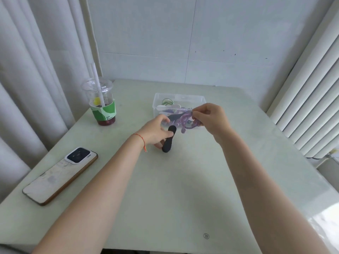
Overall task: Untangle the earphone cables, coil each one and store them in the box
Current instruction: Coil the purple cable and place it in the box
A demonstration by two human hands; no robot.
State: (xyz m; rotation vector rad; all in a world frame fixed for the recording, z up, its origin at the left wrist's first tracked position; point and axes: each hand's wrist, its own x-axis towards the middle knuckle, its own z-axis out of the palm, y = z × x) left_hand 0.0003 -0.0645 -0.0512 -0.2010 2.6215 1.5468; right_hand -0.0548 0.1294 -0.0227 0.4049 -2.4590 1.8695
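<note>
Your right hand [211, 119] pinches a purple earphone cable bundle [185, 120] at the near wall of the clear box [180, 99]; your left hand [156, 132] curls around a black strap [169, 139] just below it. Loose ends could snag the box rim; bare table [183, 180] lies toward you

Table [183, 189] (pale green): phone [60, 174], cup [101, 103], box [159, 101]

Cup sleeve [105, 112]: "DARE TO BE FRESH", rest illegible.
</note>
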